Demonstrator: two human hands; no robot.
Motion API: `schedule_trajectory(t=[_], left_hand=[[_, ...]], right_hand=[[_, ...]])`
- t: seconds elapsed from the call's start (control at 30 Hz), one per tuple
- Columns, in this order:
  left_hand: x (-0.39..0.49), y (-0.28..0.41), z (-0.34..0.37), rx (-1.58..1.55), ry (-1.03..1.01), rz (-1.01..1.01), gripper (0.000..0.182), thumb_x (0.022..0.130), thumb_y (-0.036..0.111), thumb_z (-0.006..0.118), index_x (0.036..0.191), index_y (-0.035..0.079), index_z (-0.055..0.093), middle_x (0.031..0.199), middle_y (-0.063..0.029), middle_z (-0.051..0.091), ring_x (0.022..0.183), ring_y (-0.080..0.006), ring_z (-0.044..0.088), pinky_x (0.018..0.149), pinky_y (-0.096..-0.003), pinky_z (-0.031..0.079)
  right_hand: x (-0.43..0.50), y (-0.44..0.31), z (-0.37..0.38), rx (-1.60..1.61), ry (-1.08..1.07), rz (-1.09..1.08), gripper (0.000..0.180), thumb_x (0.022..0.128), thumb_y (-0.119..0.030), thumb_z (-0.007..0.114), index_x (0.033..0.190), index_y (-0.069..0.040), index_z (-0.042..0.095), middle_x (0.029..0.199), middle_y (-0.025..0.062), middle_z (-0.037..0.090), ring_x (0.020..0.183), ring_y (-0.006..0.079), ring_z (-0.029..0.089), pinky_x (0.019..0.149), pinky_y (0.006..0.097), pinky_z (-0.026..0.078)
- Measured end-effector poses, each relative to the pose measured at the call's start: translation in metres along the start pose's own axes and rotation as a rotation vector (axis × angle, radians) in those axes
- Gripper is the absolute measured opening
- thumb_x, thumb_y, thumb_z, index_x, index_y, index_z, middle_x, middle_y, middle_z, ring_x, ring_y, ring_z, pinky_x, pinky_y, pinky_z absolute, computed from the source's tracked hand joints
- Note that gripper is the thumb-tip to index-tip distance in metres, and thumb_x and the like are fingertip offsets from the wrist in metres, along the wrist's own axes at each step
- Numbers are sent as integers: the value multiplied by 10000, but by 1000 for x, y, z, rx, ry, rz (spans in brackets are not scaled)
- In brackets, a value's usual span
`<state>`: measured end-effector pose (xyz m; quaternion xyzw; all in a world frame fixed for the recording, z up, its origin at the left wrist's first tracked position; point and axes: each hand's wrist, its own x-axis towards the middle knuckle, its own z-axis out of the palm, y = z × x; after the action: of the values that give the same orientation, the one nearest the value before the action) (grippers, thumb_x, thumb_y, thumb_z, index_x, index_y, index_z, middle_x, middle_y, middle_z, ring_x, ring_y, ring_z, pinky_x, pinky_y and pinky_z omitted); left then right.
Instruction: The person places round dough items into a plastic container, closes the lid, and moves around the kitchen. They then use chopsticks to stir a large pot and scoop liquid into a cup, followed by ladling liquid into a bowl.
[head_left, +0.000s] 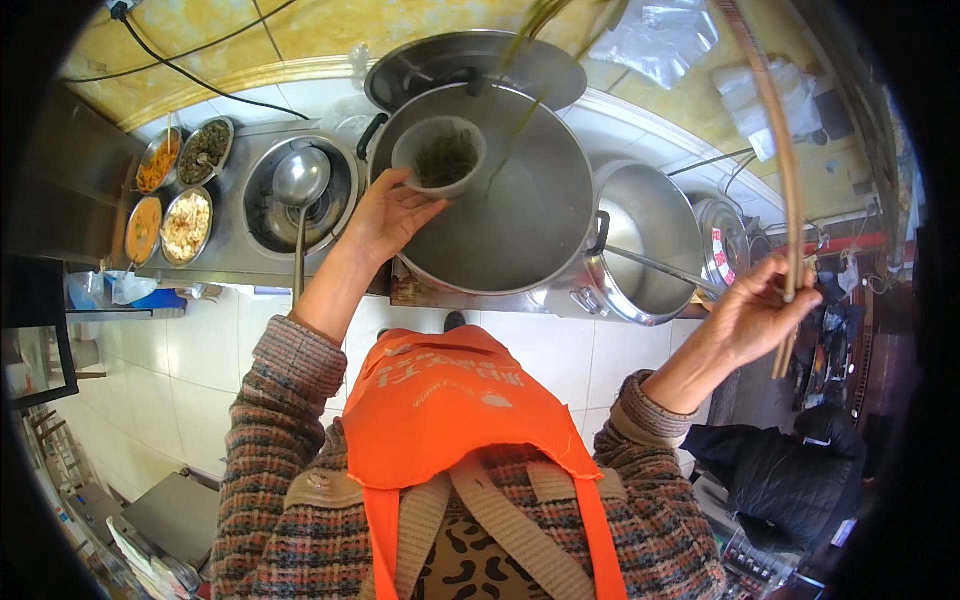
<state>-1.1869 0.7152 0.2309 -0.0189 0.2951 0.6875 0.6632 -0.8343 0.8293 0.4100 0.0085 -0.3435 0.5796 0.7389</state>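
Observation:
My left hand (397, 217) holds a translucent plastic bowl (475, 176) by its near edge, over the left part of a large steel pot (420, 247). Dark green strands (446, 159) lie inside the bowl. Cloudy liquid (525, 202) fills the pot. My right hand (772, 311), out to the right, grips a pair of long wooden chopsticks (787, 172) that point up past the top of the view. Blurred green strands (536, 26) hang from the top edge over the pot; what holds them there is out of view.
Left of the pot, a ladle (301, 176) rests over a round steel basin (255, 225), beside several bowls of food, including shredded egg-like pieces (186, 225). A second steel pot (660, 300) with a long handle (660, 270) stands at right. A large lid (382, 75) leans behind.

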Motion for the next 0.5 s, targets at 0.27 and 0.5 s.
schedule_trajectory(t=[0.27,0.5], left_hand=[[-16,1,-5,17,-167,319,333,929,159,541,1213,-11,501,1271,-116,540,1229,-214,474,1111,-391,329],[-39,14,-2,70,-72,427,298,921,185,575,1162,12,562,1218,-98,595,1191,-207,517,1101,-394,333]], right_hand=[[5,-38,-11,-80,-44,-24,277,907,-209,628,1008,48,602,949,147,627,809,268,644,773,352,620],[-36,-37,-50,-766,-126,19,256,964,-182,531,1025,61,586,990,148,600,766,278,667,652,325,608]])
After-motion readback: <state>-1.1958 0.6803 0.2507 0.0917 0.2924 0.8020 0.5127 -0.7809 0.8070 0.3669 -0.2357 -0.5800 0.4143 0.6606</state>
